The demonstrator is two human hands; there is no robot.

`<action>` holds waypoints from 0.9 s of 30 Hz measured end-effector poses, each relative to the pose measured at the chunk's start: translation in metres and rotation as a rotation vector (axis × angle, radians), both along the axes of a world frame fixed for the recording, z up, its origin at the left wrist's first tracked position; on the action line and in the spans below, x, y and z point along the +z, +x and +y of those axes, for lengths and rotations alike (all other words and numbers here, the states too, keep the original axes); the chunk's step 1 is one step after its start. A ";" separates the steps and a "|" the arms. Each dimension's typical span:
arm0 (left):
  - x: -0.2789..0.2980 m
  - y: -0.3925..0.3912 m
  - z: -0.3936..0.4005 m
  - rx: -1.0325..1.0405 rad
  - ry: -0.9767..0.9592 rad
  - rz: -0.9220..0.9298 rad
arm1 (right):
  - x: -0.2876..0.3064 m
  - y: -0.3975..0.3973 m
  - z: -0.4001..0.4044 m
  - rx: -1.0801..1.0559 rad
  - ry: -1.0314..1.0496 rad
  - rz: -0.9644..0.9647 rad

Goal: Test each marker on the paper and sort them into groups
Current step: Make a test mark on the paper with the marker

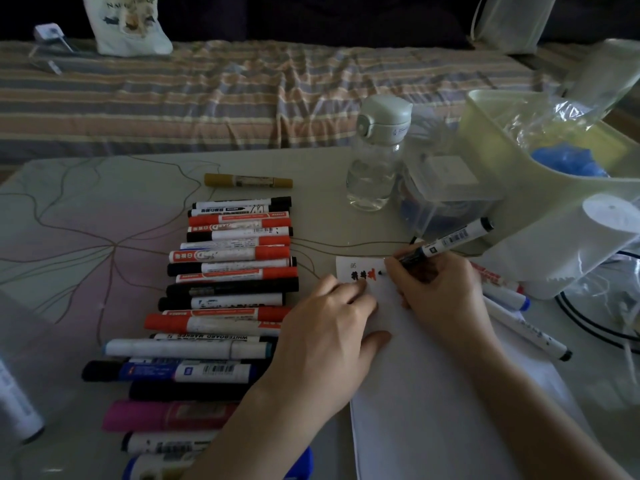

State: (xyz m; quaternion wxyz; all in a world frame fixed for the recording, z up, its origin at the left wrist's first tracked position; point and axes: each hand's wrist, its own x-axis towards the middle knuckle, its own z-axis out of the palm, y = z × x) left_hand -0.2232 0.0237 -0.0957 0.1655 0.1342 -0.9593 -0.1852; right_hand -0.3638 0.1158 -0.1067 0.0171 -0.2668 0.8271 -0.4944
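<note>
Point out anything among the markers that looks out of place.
The yellow marker lies alone on the table, apart from the far end of the marker row. It is the only yellow one. Nothing looks spilled or damaged.

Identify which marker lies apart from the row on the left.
The yellow marker, alone at the far end of the table, with a gap before the row.
</note>
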 end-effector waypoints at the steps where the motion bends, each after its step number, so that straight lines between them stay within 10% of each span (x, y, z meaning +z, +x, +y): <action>1: 0.000 0.000 0.000 -0.010 0.012 0.004 | 0.000 0.000 0.001 -0.009 0.002 0.014; 18: 0.012 -0.001 -0.020 0.124 0.196 0.237 | 0.009 0.007 -0.002 0.062 -0.111 -0.049; 22: 0.030 0.007 -0.029 0.162 0.613 0.309 | 0.048 0.015 0.010 0.135 -0.160 -0.201; 27: 0.048 0.010 -0.028 0.181 1.604 0.363 | 0.086 0.042 0.039 0.100 -0.354 -0.479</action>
